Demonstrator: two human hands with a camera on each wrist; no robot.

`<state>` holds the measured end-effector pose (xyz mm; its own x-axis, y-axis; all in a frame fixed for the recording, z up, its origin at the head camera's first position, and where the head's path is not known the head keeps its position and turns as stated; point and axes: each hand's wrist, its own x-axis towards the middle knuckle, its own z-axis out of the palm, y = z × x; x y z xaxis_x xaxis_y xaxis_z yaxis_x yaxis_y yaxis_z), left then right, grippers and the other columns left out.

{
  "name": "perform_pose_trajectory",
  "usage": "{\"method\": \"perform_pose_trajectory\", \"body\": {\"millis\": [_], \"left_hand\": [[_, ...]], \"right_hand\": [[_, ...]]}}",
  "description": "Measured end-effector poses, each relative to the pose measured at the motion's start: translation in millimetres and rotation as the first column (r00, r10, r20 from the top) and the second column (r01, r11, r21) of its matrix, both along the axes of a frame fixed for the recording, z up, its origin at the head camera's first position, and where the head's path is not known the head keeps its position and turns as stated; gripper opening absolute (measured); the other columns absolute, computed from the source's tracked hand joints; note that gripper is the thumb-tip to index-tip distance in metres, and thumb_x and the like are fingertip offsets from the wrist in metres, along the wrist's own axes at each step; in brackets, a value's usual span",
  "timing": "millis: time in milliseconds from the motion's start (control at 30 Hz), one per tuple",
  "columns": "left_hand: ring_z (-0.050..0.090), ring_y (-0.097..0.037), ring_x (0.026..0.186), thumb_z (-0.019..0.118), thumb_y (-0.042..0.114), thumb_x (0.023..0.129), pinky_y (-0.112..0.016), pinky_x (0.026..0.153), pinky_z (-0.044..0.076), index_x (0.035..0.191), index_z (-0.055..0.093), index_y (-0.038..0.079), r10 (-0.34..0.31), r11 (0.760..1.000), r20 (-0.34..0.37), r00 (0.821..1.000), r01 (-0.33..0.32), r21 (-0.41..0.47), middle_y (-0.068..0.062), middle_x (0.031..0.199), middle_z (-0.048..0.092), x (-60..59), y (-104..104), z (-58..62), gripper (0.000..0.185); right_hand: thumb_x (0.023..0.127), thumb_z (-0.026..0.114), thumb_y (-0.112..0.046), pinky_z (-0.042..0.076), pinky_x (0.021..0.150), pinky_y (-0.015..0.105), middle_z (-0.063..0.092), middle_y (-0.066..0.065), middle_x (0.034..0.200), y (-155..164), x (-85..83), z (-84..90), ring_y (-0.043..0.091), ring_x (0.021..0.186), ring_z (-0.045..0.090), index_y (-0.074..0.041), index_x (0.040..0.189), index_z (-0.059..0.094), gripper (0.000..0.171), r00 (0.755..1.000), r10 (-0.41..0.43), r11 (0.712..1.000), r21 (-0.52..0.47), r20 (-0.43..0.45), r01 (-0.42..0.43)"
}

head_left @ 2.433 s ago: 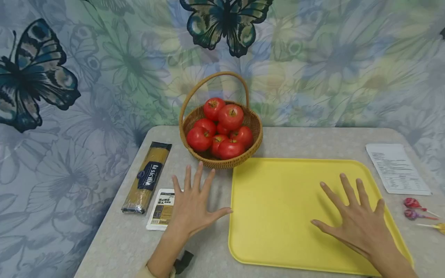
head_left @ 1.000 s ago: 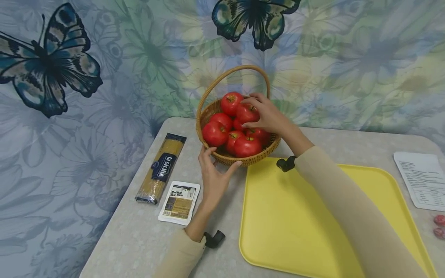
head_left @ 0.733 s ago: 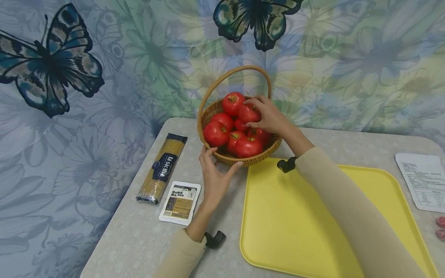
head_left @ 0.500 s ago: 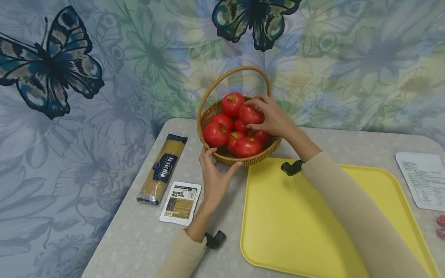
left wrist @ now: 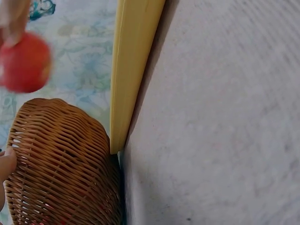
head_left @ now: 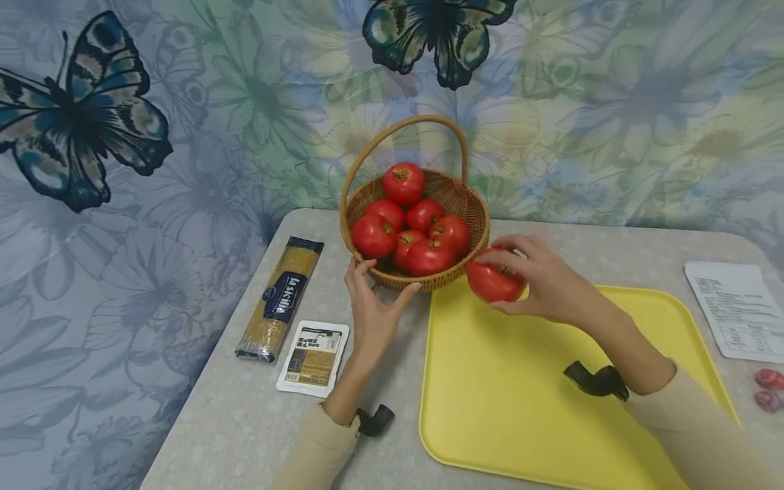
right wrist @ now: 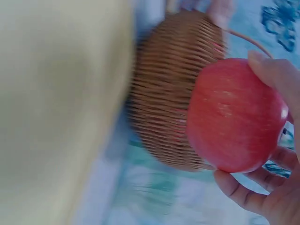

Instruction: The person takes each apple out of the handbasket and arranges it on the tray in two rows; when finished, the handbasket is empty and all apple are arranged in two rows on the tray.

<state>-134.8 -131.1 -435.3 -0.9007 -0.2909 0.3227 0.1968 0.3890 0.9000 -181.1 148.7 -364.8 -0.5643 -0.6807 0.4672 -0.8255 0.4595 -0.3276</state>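
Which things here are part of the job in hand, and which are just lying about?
In use:
right hand gripping a tomato
left hand touching the basket of tomatoes
yellow tray

Lying about:
pasta packet
small packet
paper sheet
sweets
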Motion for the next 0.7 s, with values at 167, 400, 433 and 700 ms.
{"method": "perform_pose_trajectory", "body": {"millis": [167, 400, 433, 700], "left_hand": [[0.027, -0.025, 0.144, 0.082, 0.044, 0.077, -0.04, 0.108, 0.045, 0.133, 0.036, 0.007, 0.012, 1.0, 0.021, 1.0, -0.012, 0.0, -0.013, 0.158, 0.013, 0.5, -1.4, 1.6, 0.081], [0.026, -0.025, 0.145, 0.081, 0.045, 0.077, -0.041, 0.108, 0.045, 0.132, 0.036, 0.008, -0.003, 1.0, 0.028, 1.0, 0.003, -0.011, -0.014, 0.158, 0.012, 0.8, 0.6, 0.5, 0.08], [0.026, -0.025, 0.145, 0.081, 0.045, 0.078, -0.041, 0.108, 0.045, 0.132, 0.036, 0.008, -0.003, 1.0, 0.023, 1.0, 0.003, -0.011, -0.014, 0.158, 0.012, 1.0, 0.6, 0.7, 0.08], [0.029, -0.025, 0.143, 0.082, 0.043, 0.077, -0.043, 0.106, 0.046, 0.132, 0.037, 0.005, 0.001, 1.0, -0.004, 1.0, -0.001, -0.016, -0.014, 0.156, 0.016, 0.3, 0.5, 0.4, 0.081]], "right_hand": [[0.066, 0.092, -0.027, 0.055, 0.079, 0.044, 0.057, 0.008, 0.118, 3.5, 11.2, -38.3, 0.026, 0.106, 0.05, -0.02, 0.12, 0.064, 0.061, 0.995, 0.011, 0.996, 0.085, 0.098, -0.02], [0.065, 0.092, -0.034, 0.054, 0.081, 0.042, 0.057, 0.007, 0.115, -1.2, 12.8, -61.8, 0.024, 0.103, 0.049, -0.02, 0.119, 0.066, 0.062, 0.987, 0.007, 0.992, 0.12, 0.161, -0.026], [0.065, 0.092, -0.034, 0.054, 0.081, 0.042, 0.057, 0.007, 0.114, -2.7, 12.7, -63.0, 0.024, 0.103, 0.049, -0.019, 0.119, 0.066, 0.062, 0.987, 0.005, 0.992, 0.12, 0.162, -0.025], [0.064, 0.092, -0.036, 0.054, 0.08, 0.041, 0.053, 0.01, 0.115, -10.1, 14.2, -69.0, 0.026, 0.103, 0.049, -0.018, 0.121, 0.062, 0.067, 0.995, -0.008, 0.99, 0.143, 0.099, -0.006]]}}
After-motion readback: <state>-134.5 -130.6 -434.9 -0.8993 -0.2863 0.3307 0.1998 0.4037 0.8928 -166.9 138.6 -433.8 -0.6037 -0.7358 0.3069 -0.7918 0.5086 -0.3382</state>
